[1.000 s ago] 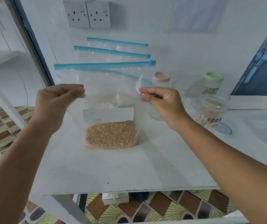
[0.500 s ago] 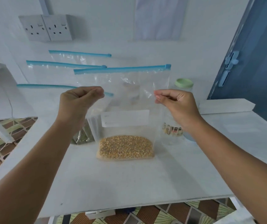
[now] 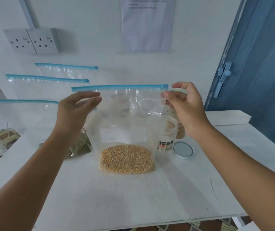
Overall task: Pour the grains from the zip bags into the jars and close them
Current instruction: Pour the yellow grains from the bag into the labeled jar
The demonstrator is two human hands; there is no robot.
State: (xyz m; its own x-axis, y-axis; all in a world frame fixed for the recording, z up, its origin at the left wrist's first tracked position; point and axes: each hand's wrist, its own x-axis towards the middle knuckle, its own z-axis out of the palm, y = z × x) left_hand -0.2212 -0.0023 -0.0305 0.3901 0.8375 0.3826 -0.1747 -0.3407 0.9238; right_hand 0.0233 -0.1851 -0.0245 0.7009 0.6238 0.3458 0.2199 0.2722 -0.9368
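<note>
The zip bag of corn kernels [image 3: 126, 130] stands upright on the counter [image 3: 133, 197], its blue zip strip running left to right. The left hand [image 3: 76, 112] and right hand [image 3: 183, 105] pinch its upper sides. The open jar [image 3: 167, 130] stands just beside, rightward, nearer the right hand. Three more zip bags lie behind; one loose lid [image 3: 183, 150].

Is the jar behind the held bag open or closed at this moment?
Open. The jar has no lid on its rim, and a round lid lies flat on the table beside it.

Single head-worn wide-angle view, facing forward and down, close over white table [image 3: 133, 197], wall behind
</note>
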